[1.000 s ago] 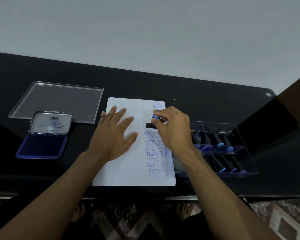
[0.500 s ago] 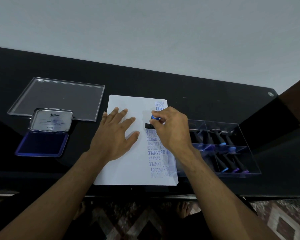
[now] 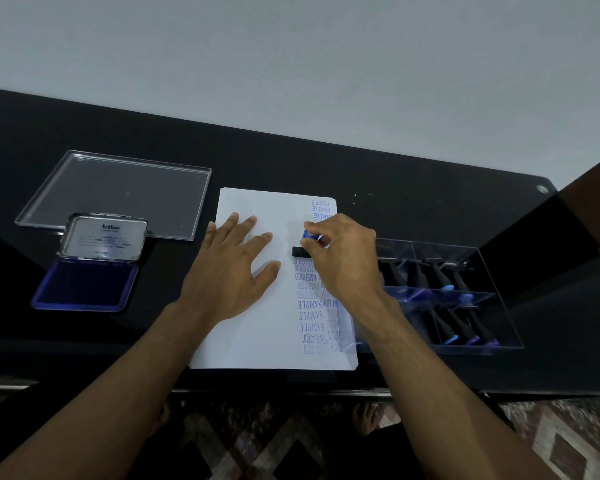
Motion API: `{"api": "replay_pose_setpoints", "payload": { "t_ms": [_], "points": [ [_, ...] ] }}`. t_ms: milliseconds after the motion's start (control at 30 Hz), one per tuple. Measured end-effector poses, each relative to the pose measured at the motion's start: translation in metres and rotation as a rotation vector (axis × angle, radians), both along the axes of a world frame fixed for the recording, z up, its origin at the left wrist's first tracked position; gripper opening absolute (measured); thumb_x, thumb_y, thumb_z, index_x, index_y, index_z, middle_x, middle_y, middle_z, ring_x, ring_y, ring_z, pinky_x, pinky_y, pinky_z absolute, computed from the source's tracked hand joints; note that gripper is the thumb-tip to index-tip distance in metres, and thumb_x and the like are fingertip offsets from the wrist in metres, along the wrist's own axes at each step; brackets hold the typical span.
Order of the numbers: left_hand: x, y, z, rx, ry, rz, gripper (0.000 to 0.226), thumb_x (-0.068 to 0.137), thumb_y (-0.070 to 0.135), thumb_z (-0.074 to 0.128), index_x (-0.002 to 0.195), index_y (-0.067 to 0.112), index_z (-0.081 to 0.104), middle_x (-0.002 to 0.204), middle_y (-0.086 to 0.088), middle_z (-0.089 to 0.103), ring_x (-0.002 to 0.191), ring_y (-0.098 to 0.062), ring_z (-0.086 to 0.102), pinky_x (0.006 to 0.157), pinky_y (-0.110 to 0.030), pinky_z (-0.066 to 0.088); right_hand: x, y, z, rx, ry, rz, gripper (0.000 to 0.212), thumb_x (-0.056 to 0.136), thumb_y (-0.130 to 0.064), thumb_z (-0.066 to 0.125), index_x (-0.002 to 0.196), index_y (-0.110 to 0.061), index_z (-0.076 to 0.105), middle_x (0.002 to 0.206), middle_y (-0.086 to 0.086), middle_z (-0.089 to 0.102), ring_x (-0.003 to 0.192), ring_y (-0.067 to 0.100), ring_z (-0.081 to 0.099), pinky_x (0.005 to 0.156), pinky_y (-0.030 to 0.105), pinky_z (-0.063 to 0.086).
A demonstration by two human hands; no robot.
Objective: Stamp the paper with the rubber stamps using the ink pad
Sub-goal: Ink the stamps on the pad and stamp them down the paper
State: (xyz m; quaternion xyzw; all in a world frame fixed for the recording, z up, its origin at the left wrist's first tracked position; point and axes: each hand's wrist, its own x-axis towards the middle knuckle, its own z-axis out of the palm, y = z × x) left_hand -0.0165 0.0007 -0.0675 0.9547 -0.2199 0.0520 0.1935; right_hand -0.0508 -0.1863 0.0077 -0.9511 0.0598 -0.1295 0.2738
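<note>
Left hand: my left hand (image 3: 231, 271) lies flat on the white paper (image 3: 257, 341), fingers straight and fanned apart, palm down on the bare left half of the sheet.
Right hand: my right hand (image 3: 343, 258) has its fingers curled tight, pinching the rubber stamp (image 3: 303, 244) by its round blue knob, thumb and fingertips closed around it.
Rubber stamp: black rectangular base, set down on the paper in the right-hand column, between the FRAGILE prints above and the AMENDED prints below; most of the handle is hidden under my fingers.
Paper: smooth rectangular sheet on the glossy black table (image 3: 395, 174), a column of blue-violet words down its right side: FRAGILE, AMENDED, SAMPLE, AIR M…, FAX OUT.
Ink pad: the ink pad (image 3: 84, 285) sits well to the left of the paper, hinged metal lid (image 3: 104, 239) tipped up and shiny, the pad below a flat dark blue-violet rectangle with rounded corners.
Clear lid: a flat transparent plastic lid (image 3: 118, 192) lies just behind the ink pad.
Stamp box: a clear plastic box (image 3: 465, 296) with dividers touches the paper's right edge, holding black tapered stamps with blue and purple knobs.
</note>
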Motion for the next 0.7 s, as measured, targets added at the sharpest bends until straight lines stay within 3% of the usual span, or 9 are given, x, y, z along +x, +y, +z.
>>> {"api": "replay_pose_setpoints", "payload": {
  "t_ms": [333, 700],
  "points": [
    [0.0003, -0.0003, 0.0006, 0.003, 0.002, 0.006, 0.079, 0.09, 0.075, 0.019, 0.147, 0.029, 0.05, 0.163, -0.002, 0.03, 0.154, -0.024, 0.016, 0.125, -0.052, 0.009, 0.0014, -0.0016, 0.0059, -0.136, 0.059, -0.006, 0.024, 0.092, -0.029, 0.068, 0.115, -0.026, 0.073, 0.114, -0.004, 0.068, 0.1, 0.014, 0.062, 0.099, 0.046, 0.038],
    [-0.0002, -0.0001, 0.0001, 0.0, -0.003, 0.003, 0.077, 0.091, 0.074, 0.021, 0.147, 0.029, 0.05, 0.163, -0.002, 0.032, 0.154, -0.024, 0.018, 0.124, -0.054, 0.012, 0.0026, -0.0022, 0.0053, -0.136, 0.043, -0.014, 0.022, 0.09, -0.029, 0.07, 0.112, -0.028, 0.074, 0.11, -0.008, 0.07, 0.098, 0.012, 0.061, 0.095, 0.042, 0.038]
  ]
}}
